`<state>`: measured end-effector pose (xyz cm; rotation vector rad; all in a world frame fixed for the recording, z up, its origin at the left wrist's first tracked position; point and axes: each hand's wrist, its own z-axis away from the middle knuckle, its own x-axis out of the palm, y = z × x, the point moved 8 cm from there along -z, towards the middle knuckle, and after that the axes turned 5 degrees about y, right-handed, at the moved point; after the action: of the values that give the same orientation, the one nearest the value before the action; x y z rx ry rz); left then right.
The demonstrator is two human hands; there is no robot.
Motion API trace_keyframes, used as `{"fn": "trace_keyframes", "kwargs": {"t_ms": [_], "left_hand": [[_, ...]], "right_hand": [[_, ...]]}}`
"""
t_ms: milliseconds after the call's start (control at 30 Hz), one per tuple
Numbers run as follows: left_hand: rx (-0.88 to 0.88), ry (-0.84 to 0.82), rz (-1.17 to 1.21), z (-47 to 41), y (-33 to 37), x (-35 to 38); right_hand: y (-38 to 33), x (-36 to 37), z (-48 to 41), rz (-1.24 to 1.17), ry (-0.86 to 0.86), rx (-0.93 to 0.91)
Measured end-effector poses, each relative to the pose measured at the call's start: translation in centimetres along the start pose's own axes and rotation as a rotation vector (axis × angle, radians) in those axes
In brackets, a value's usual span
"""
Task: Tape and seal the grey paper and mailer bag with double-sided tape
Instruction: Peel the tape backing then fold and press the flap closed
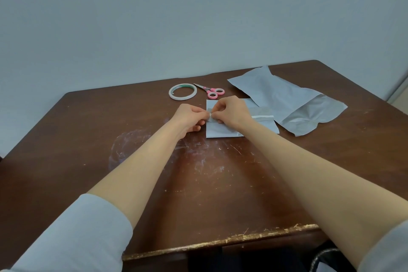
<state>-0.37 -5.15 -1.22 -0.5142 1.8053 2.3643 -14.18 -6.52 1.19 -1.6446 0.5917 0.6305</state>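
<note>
Two sleeves (66, 234) — left hand (187, 119), right hand (231, 112) pinch one tape strip (262, 116).

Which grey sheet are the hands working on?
The smaller grey paper nearest the person, where the left hand and right hand pinch its white tape strip; the larger mailer bag lies untouched behind it.

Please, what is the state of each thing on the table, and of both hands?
Grey paper: flat on table, taped.
Tape strip: on the paper, left end pinched.
Mailer bag: lying wrinkled, untouched.
Tape roll: lying flat, untouched.
Scissors: closed, untouched.
Left hand: pinches tape strip.
Right hand: pinches tape strip.
</note>
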Motion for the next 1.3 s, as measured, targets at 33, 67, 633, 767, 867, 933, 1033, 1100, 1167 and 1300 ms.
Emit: {"fn": "trace_keyframes", "kwargs": {"t_ms": [33,67,633,767,867,933,1033,1100,1167,1300], "left_hand": [[0.000,0.000,-0.003,-0.01,-0.01,0.00],[-0.001,0.000,-0.006,0.00,-0.01,0.00],[-0.053,0.002,0.013,0.29,0.21,-0.01],[-0.048,-0.002,0.025,0.28,0.21,0.05],[-0.050,-0.004,0.038,0.33,0.22,0.10],[-0.055,0.001,0.037,0.33,0.21,0.09],[-0.050,0.004,0.019,0.33,0.28,0.08],[-0.048,0.005,0.002,0.29,0.30,0.11],[-0.050,0.007,-0.017,0.24,0.31,0.14],[-0.054,0.006,-0.030,0.19,0.30,0.18]], "right_hand": [[-0.01,-0.05,0.04,0.001,0.002,0.002],[0.00,-0.08,0.06,-0.001,0.002,0.007],[-0.09,-0.22,0.31,-0.072,-0.024,0.036],[-0.31,-0.24,0.32,-0.054,-0.027,-0.002],[-0.50,-0.28,0.35,-0.004,0.002,-0.042],[-0.60,-0.36,0.38,0.031,0.018,-0.060],[-0.70,-0.43,0.34,0.066,0.024,-0.081],[-0.64,-0.34,0.27,0.088,0.023,-0.085],[-0.48,-0.25,0.17,0.090,0.026,-0.080],[-0.44,-0.12,0.16,0.111,0.022,-0.087]]}}
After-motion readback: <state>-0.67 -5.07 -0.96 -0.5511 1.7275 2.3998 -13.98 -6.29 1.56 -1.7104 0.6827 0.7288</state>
